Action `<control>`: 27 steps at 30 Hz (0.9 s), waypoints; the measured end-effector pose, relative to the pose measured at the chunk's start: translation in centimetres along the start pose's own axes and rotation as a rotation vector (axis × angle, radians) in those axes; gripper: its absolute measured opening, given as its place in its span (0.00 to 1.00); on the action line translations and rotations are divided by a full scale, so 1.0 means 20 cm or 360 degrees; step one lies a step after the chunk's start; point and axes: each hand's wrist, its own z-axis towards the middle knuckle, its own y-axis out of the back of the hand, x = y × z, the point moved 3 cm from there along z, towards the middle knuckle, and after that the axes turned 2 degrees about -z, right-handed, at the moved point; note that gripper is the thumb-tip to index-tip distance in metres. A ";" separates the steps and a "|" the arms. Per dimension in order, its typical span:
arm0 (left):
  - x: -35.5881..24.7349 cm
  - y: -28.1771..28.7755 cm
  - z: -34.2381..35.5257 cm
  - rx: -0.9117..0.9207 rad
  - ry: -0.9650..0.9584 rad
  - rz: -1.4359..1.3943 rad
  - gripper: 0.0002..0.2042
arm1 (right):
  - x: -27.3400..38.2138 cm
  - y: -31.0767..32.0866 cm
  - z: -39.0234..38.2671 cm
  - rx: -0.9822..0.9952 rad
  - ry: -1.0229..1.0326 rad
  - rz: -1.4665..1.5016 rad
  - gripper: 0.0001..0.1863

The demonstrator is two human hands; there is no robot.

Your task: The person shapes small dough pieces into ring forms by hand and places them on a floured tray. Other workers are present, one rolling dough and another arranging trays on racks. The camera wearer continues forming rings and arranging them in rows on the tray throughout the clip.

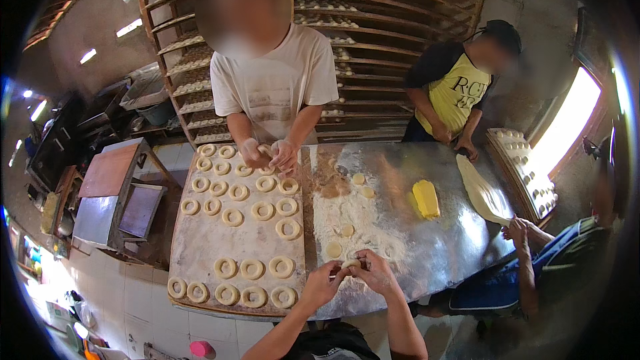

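Note:
Between my two hands I hold a small piece of pale dough (351,264) over the floured near edge of the metal table. My left hand (325,281) grips its left side, and the fingers of my right hand (375,273) close on its right side. Just beyond lie several flat dough rounds, the closest a round (334,249) on loose flour. To my left, a floured wooden board (200,240) bears rows of dough rings, among them a ring (283,297) near my left hand.
Across the table a person in a white shirt (273,87) handles dough. At the right, two people hold a long stretched dough sheet (483,190). A yellow block (425,200) sits mid-table. Racks (380,20) of dough trays stand behind; another dough tray (527,170) is far right.

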 end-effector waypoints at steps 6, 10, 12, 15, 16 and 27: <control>-0.26 0.00 -0.06 0.0020 0.0217 -0.0157 0.19 | 0.12 0.13 -0.10 0.0070 0.0111 0.0179 0.29; -0.35 -0.02 -0.03 -0.0189 0.0036 -0.0001 0.18 | 0.16 0.17 -0.04 0.0026 0.0158 0.0194 0.32; -0.33 -0.02 0.02 -0.0182 0.0049 0.0122 0.18 | 0.16 0.16 0.01 0.0021 0.0265 0.0439 0.34; -0.33 -0.01 0.03 -0.0139 -0.0165 0.0177 0.16 | 0.14 0.17 0.01 0.0093 0.0374 0.0795 0.38; -0.33 -0.02 0.04 -0.0138 -0.0192 0.0072 0.16 | 0.13 0.18 0.00 0.0077 0.0449 0.0758 0.41; -0.21 -0.41 0.45 -0.0311 -0.0648 0.0112 0.11 | 0.12 0.21 0.18 0.0112 0.0484 0.0412 0.37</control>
